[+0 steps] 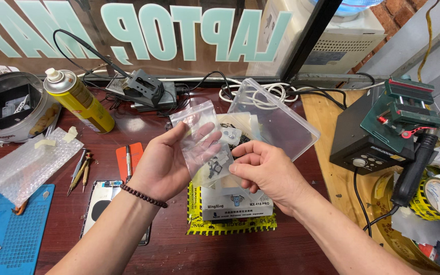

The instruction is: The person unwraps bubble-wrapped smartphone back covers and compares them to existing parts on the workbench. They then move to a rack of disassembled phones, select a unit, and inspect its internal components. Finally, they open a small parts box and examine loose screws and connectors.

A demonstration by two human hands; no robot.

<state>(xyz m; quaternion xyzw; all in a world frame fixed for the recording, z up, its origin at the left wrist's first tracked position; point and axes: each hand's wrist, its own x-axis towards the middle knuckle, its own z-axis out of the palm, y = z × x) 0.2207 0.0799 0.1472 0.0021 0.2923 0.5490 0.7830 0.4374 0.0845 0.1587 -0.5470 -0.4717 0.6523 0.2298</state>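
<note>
**Small clear bag held between both hands**

A small clear zip-top plastic bag [205, 145] holding dark little parts sits at the centre of the view, above the dark red wooden bench [174, 244]. The left hand [161, 163] lies open beneath it, palm up, fingers cradling the bag's left edge. The right hand [263, 170] pinches its lower right corner between thumb and fingertips (the grip is narrow).

At six o'clock lies a white box on yellow-and-black striped tape [232, 216]. At two o'clock stands an open clear plastic case [276, 122]. At ten o'clock lies a yellow spray can [80, 99]; at three o'clock, a black station [360, 142].
</note>
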